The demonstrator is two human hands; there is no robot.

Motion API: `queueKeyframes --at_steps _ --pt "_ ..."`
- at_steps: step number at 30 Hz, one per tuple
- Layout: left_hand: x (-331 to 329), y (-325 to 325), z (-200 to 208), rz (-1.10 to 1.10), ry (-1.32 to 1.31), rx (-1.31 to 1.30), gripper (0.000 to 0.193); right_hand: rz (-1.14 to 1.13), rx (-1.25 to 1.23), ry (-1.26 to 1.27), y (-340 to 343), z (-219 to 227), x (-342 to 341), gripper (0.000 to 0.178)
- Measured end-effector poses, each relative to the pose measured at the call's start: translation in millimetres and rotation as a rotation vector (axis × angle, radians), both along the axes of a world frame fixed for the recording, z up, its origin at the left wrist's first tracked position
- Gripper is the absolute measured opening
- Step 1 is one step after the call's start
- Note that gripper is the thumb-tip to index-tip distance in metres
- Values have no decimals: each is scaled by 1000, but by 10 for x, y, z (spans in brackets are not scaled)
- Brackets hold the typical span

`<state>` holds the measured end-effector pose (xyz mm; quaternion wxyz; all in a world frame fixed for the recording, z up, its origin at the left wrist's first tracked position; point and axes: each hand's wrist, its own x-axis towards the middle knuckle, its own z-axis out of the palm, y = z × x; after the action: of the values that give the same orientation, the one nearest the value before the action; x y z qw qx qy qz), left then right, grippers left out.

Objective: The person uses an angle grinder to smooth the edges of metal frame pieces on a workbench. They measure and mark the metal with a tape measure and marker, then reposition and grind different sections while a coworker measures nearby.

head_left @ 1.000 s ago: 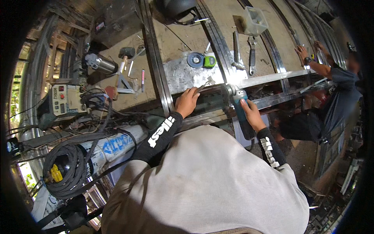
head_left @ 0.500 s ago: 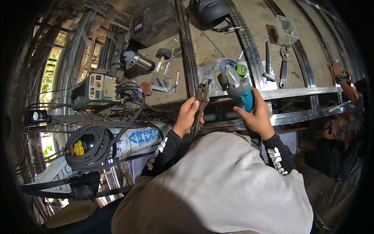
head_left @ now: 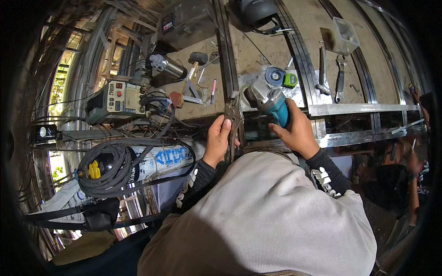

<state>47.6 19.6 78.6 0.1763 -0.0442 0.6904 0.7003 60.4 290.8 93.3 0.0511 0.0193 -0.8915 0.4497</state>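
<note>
My left hand (head_left: 217,140) is closed around dark, worn locking pliers (head_left: 233,120), whose jaws point away from me at the bench edge. A small bright metal piece seems to sit at the jaw tips, but I cannot tell for sure. My right hand (head_left: 298,131) grips a teal angle grinder (head_left: 275,106) by its body. The grinder's silver head and disc face left, close to the pliers' jaws; whether they touch is unclear. Just beyond the grinder lie a round blue-rimmed disc (head_left: 275,76) and a green tape measure (head_left: 290,80).
Steel bars (head_left: 301,50) cross the bench. A hammer (head_left: 322,73), an adjustable wrench (head_left: 340,78) and a clear plastic box (head_left: 352,41) lie right; a welding helmet (head_left: 258,13) sits far back. Left are a welding machine (head_left: 119,103), coiled cable (head_left: 103,184) and gas cylinder (head_left: 161,158).
The grinder has tilted and shifted left, bringing its disc nearer the pliers. The pliers now stand more upright. At the far right, another person's hand has moved off the bench.
</note>
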Motion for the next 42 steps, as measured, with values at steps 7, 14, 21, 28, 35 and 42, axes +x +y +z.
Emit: queueKeyframes --at_steps 7,14,21,28,35,42 --pt "-73 -99 -42 -29 -189 245 33 -62 -48 -110 26 -184 8 75" --pt "-121 -215 -151 -49 -355 451 36 -63 -123 22 -6 -161 84 71" --pt "-47 -156 -145 -2 -519 693 36 -63 -48 68 -64 -139 68 73" --pt "58 -22 -20 88 -574 594 35 -8 143 82 -162 -167 59 76" --pt "18 -55 -19 125 -577 472 36 -8 264 73 -279 -209 35 74" --pt "-142 -369 -148 78 -586 439 37 -79 271 4 -443 -245 42 77"
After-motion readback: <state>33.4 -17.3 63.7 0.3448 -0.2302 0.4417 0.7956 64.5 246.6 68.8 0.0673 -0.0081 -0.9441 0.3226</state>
